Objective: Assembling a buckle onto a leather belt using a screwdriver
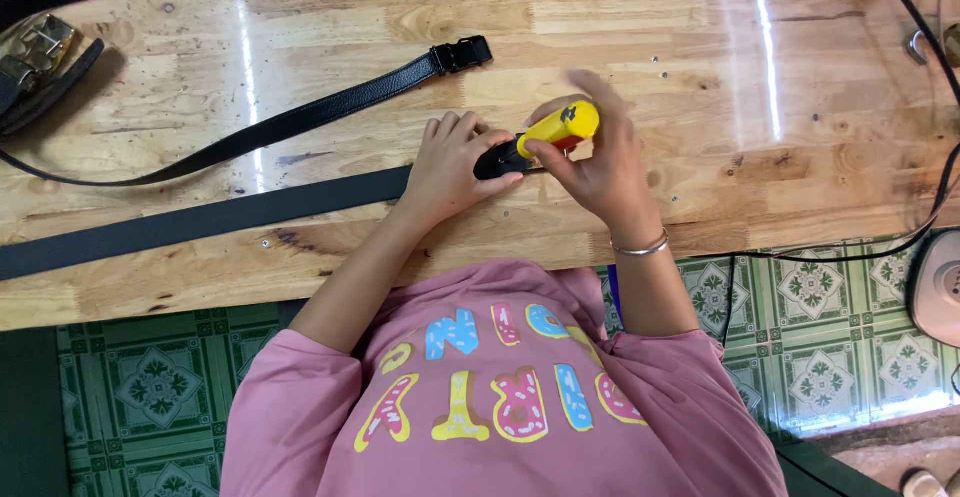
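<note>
A wide black belt [200,219] lies flat across the glossy wooden table [700,107], running in from the left. My left hand [452,162] presses down on its right end, fingers closed over the strap. My right hand [600,157] grips a yellow-handled tool [558,127] with a red part, its tip touching the belt's end [497,162] beside my left fingers. A silver bracelet [642,248] sits on my right wrist.
A thinner black belt [300,117] with a black buckle [461,54] curves across the table behind my hands. More straps and a brass buckle [35,42] lie at the far left. A black cable [930,47] runs down the right side. Green patterned floor tiles [800,307] show below.
</note>
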